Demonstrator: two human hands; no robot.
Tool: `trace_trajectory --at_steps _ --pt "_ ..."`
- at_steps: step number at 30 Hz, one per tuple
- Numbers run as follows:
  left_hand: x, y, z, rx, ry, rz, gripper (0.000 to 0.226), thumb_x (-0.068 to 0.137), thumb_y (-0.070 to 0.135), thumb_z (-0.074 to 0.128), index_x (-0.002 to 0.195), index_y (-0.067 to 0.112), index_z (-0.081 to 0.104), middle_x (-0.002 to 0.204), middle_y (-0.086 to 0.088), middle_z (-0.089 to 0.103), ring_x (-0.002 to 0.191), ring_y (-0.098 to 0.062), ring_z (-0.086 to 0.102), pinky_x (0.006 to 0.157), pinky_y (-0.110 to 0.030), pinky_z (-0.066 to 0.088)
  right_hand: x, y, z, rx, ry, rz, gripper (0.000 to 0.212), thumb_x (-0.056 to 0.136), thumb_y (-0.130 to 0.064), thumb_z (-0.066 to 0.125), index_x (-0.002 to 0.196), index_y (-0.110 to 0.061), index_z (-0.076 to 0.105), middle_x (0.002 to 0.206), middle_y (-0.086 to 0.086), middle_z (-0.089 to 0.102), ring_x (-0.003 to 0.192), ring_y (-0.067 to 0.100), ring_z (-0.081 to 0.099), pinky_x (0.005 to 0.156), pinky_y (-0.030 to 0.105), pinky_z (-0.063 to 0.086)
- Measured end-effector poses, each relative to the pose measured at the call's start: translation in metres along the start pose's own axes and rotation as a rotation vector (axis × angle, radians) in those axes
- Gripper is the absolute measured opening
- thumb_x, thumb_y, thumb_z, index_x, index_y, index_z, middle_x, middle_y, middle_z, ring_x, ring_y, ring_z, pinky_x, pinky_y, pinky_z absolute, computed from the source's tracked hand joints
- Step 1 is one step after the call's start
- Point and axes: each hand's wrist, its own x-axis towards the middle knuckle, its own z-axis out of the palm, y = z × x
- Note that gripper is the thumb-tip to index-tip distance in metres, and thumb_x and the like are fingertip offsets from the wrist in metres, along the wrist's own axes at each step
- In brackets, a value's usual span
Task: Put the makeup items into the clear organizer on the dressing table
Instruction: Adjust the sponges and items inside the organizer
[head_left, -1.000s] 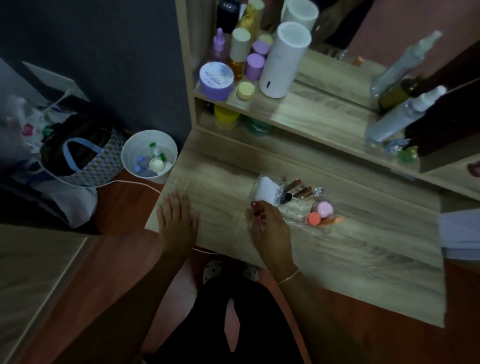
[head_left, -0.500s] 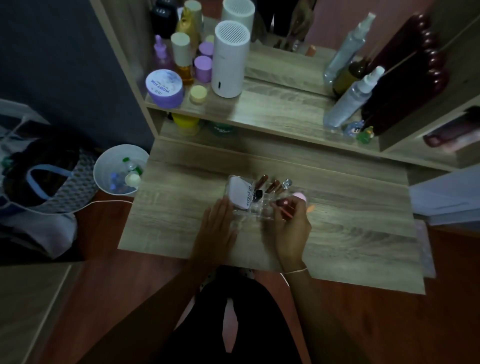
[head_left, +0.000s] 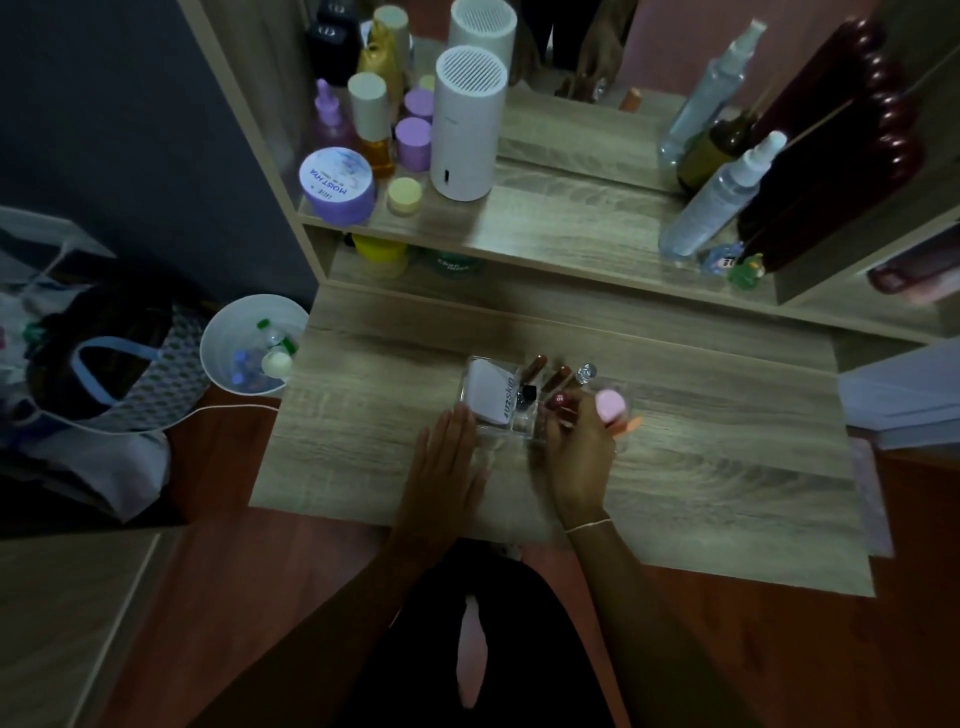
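Observation:
A clear organizer (head_left: 496, 432) stands mid-table on the wooden dressing table (head_left: 727, 467). Inside it are a white compact (head_left: 491, 392), two brown lip tubes (head_left: 535, 366), a clear-capped tube (head_left: 586, 373), a pink sponge (head_left: 609, 404) and an orange sponge (head_left: 632, 423). My left hand (head_left: 447, 462) lies flat with its fingers apart, touching the organizer's front left corner. My right hand (head_left: 579, 457) is at the organizer's front right, its fingers closed on a dark red lipstick (head_left: 561, 402) held over the middle compartments.
The upper shelf (head_left: 545, 223) carries a purple jar (head_left: 337, 184), a white cylinder (head_left: 467, 124), small bottles and a spray bottle (head_left: 722, 202), with a mirror behind. A white bin (head_left: 254, 343) and a bag (head_left: 104, 374) sit on the floor at left.
My left hand slid right from the bare tabletop to the organizer's corner. My right hand carried the red lipstick from the organizer's front left to its right side.

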Motion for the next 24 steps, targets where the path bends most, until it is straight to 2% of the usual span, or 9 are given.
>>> trace_trajectory --at_steps 5,15,18,20,24 --pt "0.000 -0.003 -0.002 -0.006 -0.008 0.005 0.064 0.091 0.034 0.036 0.144 0.001 0.021 0.151 -0.022 0.029 0.141 -0.034 0.024 0.112 -0.055 0.028 0.001 0.000 0.003 -0.038 0.016 0.021 0.022 0.086 -0.007 0.065 0.106 -0.013 0.057 0.103 0.015 0.071 0.088 0.035 0.069 0.076 0.053 0.057" --pt "-0.001 -0.008 -0.005 -0.016 -0.008 -0.012 0.062 0.092 0.034 0.033 0.144 0.002 0.024 0.151 -0.021 0.029 0.142 -0.032 0.022 0.113 -0.054 0.021 0.001 0.001 0.001 -0.019 0.024 0.023 0.024 0.085 -0.012 0.069 0.106 -0.014 0.058 0.102 0.011 0.072 0.085 0.028 0.071 0.073 0.043 0.059" --pt "-0.001 -0.009 -0.005 -0.011 -0.012 -0.008 0.062 0.092 0.034 0.033 0.144 0.001 0.023 0.152 -0.021 0.028 0.142 -0.031 0.020 0.114 -0.055 0.021 -0.005 0.001 -0.004 0.006 0.038 0.026 0.025 0.086 -0.018 0.068 0.108 -0.020 0.057 0.100 0.007 0.073 0.083 0.022 0.070 0.073 0.035 0.057" --pt "-0.001 -0.010 -0.004 -0.020 -0.013 -0.020 0.063 0.092 0.035 0.033 0.144 0.001 0.022 0.153 -0.022 0.025 0.142 -0.030 0.018 0.115 -0.053 0.019 -0.015 0.005 -0.009 0.025 0.078 0.013 0.022 0.088 -0.023 0.065 0.109 -0.023 0.057 0.101 0.005 0.072 0.085 0.022 0.069 0.076 0.035 0.056" --pt "0.001 -0.010 -0.004 -0.040 -0.030 -0.039 0.065 0.092 0.038 0.031 0.143 -0.002 0.022 0.152 -0.024 0.023 0.142 -0.032 0.016 0.115 -0.052 0.017 -0.043 0.025 -0.024 -0.009 0.208 -0.057 0.030 0.090 -0.032 0.054 0.108 -0.009 0.064 0.101 0.010 0.069 0.091 0.027 0.062 0.080 0.038 0.051"
